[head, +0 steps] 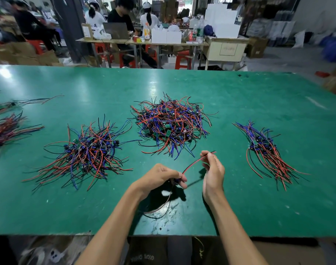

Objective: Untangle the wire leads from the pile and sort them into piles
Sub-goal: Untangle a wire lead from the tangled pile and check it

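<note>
A tangled pile [171,125] of red, blue and black wire leads with small green boards lies at the table's middle. Left of it is a looser pile [87,152]; to the right, a combed pile [266,152] lies in one direction. Just in front of the middle pile, my left hand [161,178] is closed around one lead's small board end. My right hand [213,169] pinches that lead's red wire [192,165] near its tip. The red wire stretches between the hands, while other wires from it hang in a loop [163,209] onto the table.
The green table [239,207] has its front edge close to me. More wire bundles [4,129] lie at the far left edge. Behind the table, people sit at benches with boxes, bottles and red stools.
</note>
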Demonstrator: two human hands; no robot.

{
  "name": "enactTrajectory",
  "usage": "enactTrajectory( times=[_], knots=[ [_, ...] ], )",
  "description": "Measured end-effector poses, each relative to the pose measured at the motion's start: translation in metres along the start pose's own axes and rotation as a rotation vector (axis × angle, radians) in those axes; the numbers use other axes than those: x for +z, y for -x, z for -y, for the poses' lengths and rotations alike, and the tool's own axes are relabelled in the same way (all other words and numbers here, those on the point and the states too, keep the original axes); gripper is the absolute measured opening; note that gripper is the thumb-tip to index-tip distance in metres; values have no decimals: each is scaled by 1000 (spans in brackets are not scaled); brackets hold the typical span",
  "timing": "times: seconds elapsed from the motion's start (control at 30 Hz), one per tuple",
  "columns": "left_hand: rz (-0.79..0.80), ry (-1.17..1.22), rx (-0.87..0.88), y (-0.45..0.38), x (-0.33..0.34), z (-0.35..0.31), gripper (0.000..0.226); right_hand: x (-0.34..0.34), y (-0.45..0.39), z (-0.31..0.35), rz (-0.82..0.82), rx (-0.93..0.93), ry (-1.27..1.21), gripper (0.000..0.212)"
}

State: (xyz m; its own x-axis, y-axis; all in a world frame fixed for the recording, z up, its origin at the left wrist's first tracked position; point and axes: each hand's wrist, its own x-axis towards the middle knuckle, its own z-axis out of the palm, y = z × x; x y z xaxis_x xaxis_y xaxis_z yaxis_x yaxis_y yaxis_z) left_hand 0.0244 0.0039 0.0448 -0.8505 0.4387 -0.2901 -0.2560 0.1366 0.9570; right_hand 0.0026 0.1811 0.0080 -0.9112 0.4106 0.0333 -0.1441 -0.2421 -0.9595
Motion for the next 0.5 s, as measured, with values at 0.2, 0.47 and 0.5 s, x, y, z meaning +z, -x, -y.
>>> enactTrajectory(
  times=[0.2,0.47,0.5],
  knots=[
    [-14,38,57,1,1,1,40,1,14,2,447,-103,322,18],
    [-145,-39,132,-2,-7,7,21,-1,13,-2,90,-208,260,16],
    [-174,-27,137,-2,-7,8,21,-1,14,-2,67,-213,257,17]
  ],
)
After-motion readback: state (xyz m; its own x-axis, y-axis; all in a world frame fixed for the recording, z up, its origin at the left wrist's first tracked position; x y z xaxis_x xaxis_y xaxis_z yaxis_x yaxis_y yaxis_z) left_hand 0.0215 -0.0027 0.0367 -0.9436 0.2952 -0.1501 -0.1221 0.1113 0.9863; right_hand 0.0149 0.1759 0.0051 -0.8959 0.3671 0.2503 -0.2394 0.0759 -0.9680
